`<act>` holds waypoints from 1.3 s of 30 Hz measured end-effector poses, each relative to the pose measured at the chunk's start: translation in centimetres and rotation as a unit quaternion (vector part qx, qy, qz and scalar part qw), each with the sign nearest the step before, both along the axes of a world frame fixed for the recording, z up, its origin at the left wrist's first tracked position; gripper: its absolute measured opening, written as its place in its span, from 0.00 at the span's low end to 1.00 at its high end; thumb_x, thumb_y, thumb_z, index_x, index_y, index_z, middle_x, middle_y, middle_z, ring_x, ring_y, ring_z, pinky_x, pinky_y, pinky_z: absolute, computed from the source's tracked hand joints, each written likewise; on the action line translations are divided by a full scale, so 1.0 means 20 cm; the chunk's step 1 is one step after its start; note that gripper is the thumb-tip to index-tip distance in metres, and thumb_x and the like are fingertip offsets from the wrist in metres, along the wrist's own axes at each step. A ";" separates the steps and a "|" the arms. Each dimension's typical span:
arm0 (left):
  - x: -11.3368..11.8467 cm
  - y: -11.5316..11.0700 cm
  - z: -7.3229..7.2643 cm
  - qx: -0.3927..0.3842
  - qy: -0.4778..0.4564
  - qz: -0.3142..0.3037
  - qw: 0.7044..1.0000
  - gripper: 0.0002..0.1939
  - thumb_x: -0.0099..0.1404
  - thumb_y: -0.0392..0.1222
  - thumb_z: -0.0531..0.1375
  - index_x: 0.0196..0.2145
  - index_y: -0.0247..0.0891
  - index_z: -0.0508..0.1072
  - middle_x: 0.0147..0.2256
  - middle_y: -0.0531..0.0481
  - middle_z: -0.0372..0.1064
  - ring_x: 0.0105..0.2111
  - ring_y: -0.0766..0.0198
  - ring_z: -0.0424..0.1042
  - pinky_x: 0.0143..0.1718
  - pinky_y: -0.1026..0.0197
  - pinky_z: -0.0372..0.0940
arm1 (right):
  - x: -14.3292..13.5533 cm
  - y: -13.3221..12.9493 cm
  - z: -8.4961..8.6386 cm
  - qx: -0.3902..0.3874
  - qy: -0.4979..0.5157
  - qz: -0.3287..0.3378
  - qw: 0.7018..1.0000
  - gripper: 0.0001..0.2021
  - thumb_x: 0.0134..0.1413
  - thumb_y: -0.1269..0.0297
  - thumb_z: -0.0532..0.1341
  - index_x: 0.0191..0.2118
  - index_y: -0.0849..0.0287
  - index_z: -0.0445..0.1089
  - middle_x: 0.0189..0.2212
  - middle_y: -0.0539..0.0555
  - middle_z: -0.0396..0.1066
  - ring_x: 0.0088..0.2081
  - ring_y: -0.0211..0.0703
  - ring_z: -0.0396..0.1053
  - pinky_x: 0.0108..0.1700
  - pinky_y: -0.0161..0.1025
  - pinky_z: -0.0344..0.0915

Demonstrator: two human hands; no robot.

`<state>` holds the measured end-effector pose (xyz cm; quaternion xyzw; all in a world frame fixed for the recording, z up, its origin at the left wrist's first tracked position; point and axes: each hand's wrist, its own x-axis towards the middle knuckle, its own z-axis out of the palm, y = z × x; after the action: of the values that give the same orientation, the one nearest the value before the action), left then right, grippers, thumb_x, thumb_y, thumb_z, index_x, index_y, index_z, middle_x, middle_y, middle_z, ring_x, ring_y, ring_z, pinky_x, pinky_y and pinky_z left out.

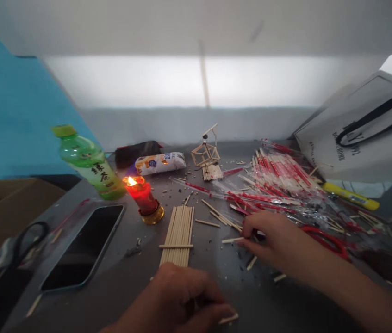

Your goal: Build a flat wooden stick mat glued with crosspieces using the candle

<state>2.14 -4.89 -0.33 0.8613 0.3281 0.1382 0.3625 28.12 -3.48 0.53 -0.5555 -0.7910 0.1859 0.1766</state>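
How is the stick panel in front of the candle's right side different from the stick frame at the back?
The panel lies flat, while the frame stands up. The panel's sticks are packed side by side with one across; the frame's leave open gaps. The panel has no dark ball; the frame has one near its top. Both consist of thin, pale sticks.
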 end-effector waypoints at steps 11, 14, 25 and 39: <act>-0.06 0.04 0.20 0.001 -0.050 0.088 0.995 0.17 0.75 0.43 0.53 0.32 0.41 0.79 0.24 0.56 0.78 0.24 0.68 0.76 0.26 0.70 0.65 | -0.27 0.17 -0.02 0.067 -0.109 0.068 0.989 0.04 0.64 0.70 0.60 0.39 0.60 0.73 0.36 0.55 0.73 0.38 0.46 0.69 0.39 0.39 0.60; -0.13 0.07 0.31 0.062 -0.043 0.182 0.980 0.13 0.74 0.43 0.54 0.50 0.44 0.77 0.31 0.56 0.81 0.28 0.66 0.78 0.28 0.68 0.67 | -0.30 0.23 -0.04 0.067 -0.131 0.072 0.987 0.06 0.63 0.75 0.58 0.37 0.62 0.72 0.34 0.57 0.72 0.35 0.45 0.68 0.36 0.39 0.58; -0.27 0.22 0.13 0.158 0.044 0.234 0.958 0.14 0.71 0.38 0.56 0.52 0.40 0.76 0.44 0.48 0.82 0.41 0.55 0.81 0.41 0.56 0.73 | -0.35 0.22 0.07 0.057 -0.053 0.104 0.992 0.09 0.67 0.76 0.53 0.42 0.59 0.69 0.39 0.56 0.70 0.37 0.42 0.69 0.41 0.39 0.64; -0.31 0.29 -0.02 0.156 0.021 0.209 0.965 0.11 0.69 0.35 0.58 0.42 0.41 0.81 0.37 0.50 0.81 0.38 0.58 0.80 0.42 0.57 0.72 | -0.49 0.27 -0.05 0.040 0.041 0.143 0.988 0.08 0.61 0.74 0.59 0.41 0.60 0.76 0.35 0.54 0.75 0.35 0.43 0.72 0.38 0.38 0.63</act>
<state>-4.15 0.88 -0.71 0.8219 0.4830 0.2426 0.1798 18.24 2.02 -0.46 -0.4209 -0.8612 0.2000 0.2029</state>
